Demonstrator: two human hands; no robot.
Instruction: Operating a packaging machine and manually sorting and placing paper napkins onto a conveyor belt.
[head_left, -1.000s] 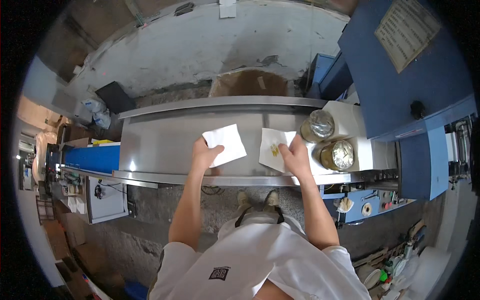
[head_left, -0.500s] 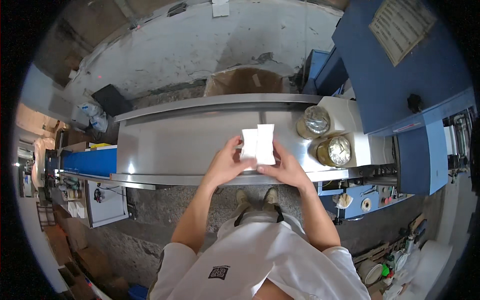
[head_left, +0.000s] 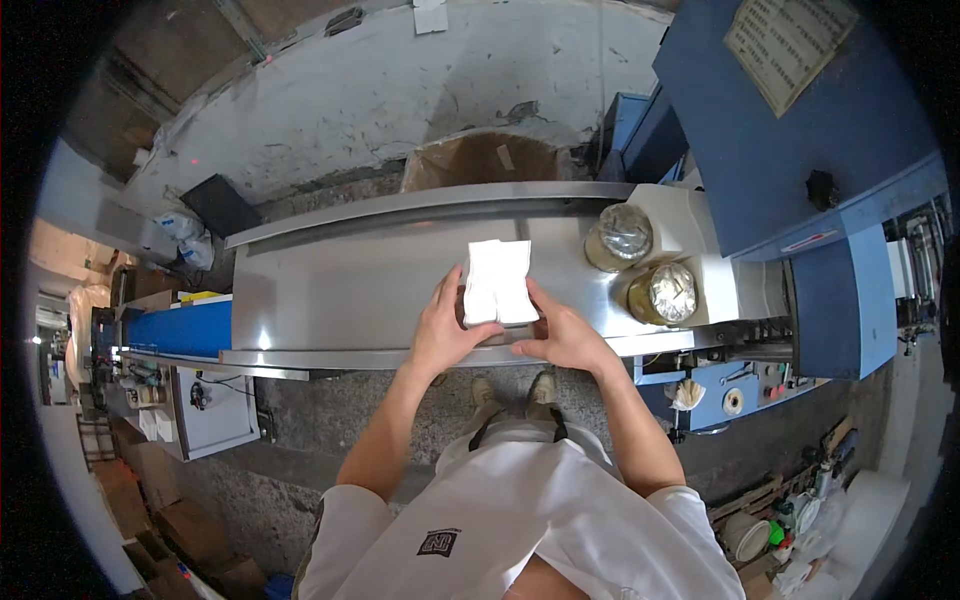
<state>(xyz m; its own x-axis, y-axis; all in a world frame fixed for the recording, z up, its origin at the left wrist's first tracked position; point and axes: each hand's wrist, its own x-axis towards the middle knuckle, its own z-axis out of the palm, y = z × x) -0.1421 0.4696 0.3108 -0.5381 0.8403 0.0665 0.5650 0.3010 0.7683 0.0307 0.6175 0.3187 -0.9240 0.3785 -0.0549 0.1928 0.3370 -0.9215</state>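
Two white stacks of what looks like folded paper stand side by side over the steel table, near its front edge. My left hand is closed on their left side, with its thumb along the near edge. Against the right side lie the fingers of my right hand; its thumb points inward just below the near edge. The undersides of the stacks are hidden, so I cannot tell whether they rest on the steel table.
Two glass jars with foil-like tops, one far and one near, stand to the right beside a white housing. Beyond is a blue machine. A blue belt adjoins the table's left end; an open cardboard box sits behind.
The two stacks have shifted slightly left, and their far ends are now nearly level. My right thumb has come away from the near edge.
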